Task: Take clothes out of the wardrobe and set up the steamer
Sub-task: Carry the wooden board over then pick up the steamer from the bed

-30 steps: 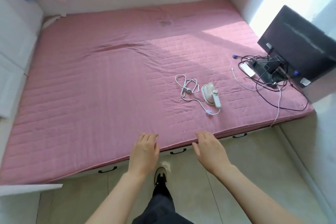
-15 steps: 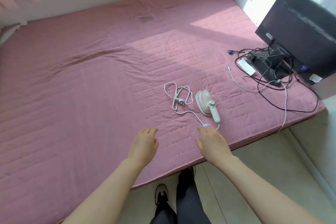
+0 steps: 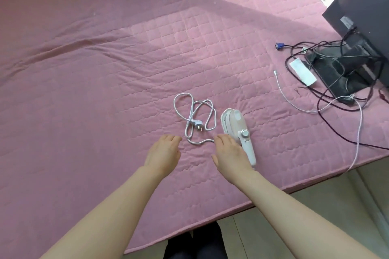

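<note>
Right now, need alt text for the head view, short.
Two bare hands reach out open over a pink quilted mattress: the right hand beside the handle of a white handheld steamer, the left hand near its loosely coiled white cord and plug. At the right edge stands a dark monitor amid tangled cables.

Both hands are reaching further over the bed (image 3: pixel 84 90) now. The right hand (image 3: pixel 230 153) is pulling in beside the steamer (image 3: pixel 237 128) at its 1 o'clock, and the left hand (image 3: pixel 163 153) is nearing the cord (image 3: pixel 195 111).
</note>
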### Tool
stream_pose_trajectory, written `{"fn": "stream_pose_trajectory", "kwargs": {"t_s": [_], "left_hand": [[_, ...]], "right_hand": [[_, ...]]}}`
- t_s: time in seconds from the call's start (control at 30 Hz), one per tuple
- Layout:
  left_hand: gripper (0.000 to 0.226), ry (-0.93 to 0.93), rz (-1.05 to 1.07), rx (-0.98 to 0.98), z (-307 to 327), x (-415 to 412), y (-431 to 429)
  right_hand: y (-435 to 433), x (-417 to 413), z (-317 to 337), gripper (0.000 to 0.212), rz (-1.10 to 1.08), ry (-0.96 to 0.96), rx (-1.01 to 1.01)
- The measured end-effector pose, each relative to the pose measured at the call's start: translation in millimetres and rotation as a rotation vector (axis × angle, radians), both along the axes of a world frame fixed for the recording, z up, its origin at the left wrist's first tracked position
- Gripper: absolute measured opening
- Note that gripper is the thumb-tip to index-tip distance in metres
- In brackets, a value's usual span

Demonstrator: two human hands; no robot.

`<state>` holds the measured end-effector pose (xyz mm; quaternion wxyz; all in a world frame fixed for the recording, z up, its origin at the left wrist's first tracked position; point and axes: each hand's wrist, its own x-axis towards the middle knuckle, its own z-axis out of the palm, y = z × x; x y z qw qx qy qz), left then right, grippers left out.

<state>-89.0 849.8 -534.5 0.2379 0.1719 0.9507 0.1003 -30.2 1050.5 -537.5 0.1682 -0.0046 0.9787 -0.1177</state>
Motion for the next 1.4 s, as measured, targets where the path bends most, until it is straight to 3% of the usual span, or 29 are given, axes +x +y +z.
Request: {"fn": "stream_pose_trajectory", "kwargs": {"t_s": [0.33,0.47,0.63,0.7,0.83,0.9,0.97,1.03,1.2,1.33,1.4], "left_hand": [[0.038,0.14,-0.215,0.047,-126.5,-75.7,35.6],[0.04,0.243,-0.267,0.028,-167.6,-98.6,42.4],[0.046,0.215,-0.255,-0.008,-200.7,-109.7,46.5],[0.044,0.216,-0.26,-0.024,-210.4,-108.1,44.1],[0.032,0.24,-0.303,0.057,-223.4,-100.6,38.1],[0.027,0.225,-0.292,0.141,-222.8,-99.9,32.8],[0.017,0.085,-0.139,0.274,-212.3,-99.1,31.1],[0.007,-0.037,0.166,0.429,-195.3,-95.7,36.0],[0.018,-0.289,0.724,0.901,-160.3,-98.6,67.3],[0.032,-0.377,1.138,0.821,-176.1,-100.6,68.4],[0.042,-0.347,1.182,0.667,-187.4,-95.4,57.6]], "right_hand": [[7.9,-59.3,-126.3,0.078,0.026,-0.055,0.07],[9.8,-71.4,-165.3,0.084,0.015,-0.016,0.121],[16.6,-63.1,-200.3,0.091,0.029,-0.009,0.143],[16.3,-57.6,-205.4,0.081,0.021,-0.002,0.157],[21.1,-50.4,-213.6,0.032,0.016,0.136,0.142],[23.2,-48.5,-213.9,0.024,0.016,0.2,0.128],[23.7,-47.2,-211.6,0.022,0.021,0.212,0.131],[20.3,-46.0,-206.6,0.031,0.019,0.151,0.088],[0.8,-36.3,-182.2,0.029,-0.084,-0.039,-0.16],[-5.6,-20.3,-172.1,0.031,-0.152,-0.097,-0.171],[-5.9,-15.0,-172.4,0.037,-0.155,-0.13,-0.133]]}}
